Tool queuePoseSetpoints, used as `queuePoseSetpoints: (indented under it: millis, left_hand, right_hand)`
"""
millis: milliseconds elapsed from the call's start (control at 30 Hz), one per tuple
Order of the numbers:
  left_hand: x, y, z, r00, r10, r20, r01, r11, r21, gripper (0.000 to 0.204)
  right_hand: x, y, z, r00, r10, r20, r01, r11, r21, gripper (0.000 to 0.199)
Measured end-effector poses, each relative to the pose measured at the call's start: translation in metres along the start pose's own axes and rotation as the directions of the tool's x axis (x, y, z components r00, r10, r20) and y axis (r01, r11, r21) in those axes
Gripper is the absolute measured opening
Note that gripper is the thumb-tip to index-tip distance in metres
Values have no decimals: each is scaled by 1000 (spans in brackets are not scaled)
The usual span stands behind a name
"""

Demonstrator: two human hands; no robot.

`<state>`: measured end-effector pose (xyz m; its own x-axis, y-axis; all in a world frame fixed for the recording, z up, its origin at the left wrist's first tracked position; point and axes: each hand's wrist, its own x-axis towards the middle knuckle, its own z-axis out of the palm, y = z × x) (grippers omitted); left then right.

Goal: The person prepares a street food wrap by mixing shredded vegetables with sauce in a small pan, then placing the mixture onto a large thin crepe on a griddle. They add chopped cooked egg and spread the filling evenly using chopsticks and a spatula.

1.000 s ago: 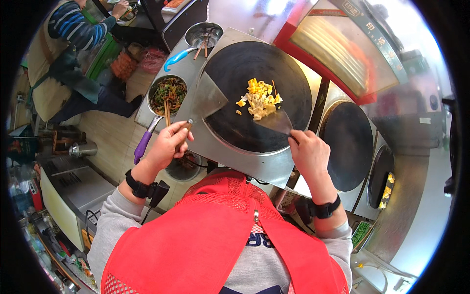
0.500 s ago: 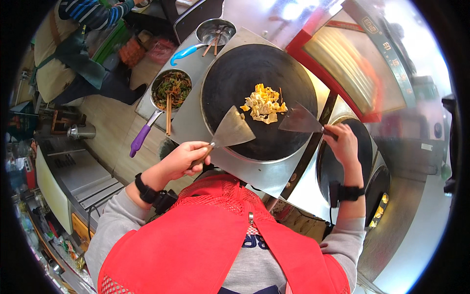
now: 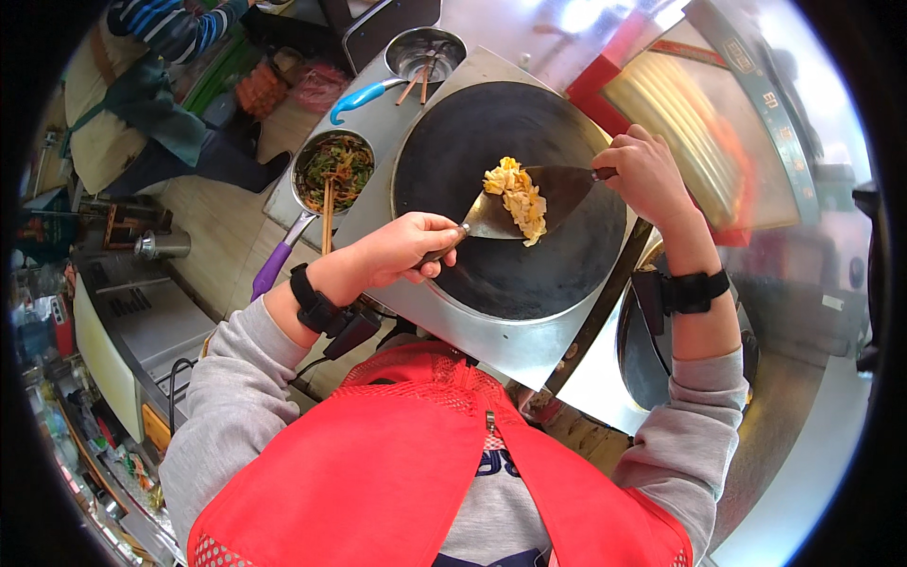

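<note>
You've got two metal spatulas (image 3: 553,189) (one per hand), one heap of scrambled egg (image 3: 518,197), two round black griddles (image 3: 472,142), two small pans (image 3: 333,170) and two wrist straps (image 3: 694,288).

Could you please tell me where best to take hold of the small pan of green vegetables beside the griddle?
Grip the small metal pan of vegetables by its purple handle, coming from its free lower-left end; wooden chopsticks lie across the bowl's rim.
</note>
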<state>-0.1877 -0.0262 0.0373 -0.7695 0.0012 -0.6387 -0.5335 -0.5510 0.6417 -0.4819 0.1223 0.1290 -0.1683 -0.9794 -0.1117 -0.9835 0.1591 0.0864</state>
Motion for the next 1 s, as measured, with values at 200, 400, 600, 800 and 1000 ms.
queuePoseSetpoints:
  millis: [200,400,600,800,1000]
  left_hand:
    - [-14,3,-8,999,29,16,-29,999,37,26]
    - [-53,5,-29,997,65,-52,-66,998,-24,25]
    - [-110,-2,-68,979,116,-169,-136,984,-112,28]
    - [-163,-16,-111,927,153,-343,-206,971,-124,26]
    - [-153,-23,-162,916,108,-385,-148,986,-76,20]
  right_hand:
    - [12,-18,-17,998,-49,-36,49,999,16,20]
    - [43,-47,-42,989,-130,-77,132,991,23,20]
    - [98,-104,-60,939,-290,-184,300,954,26,18]
    - [160,-169,-52,844,-442,-303,430,896,-110,13]
    - [206,-223,-17,862,-462,-210,396,871,-291,8]
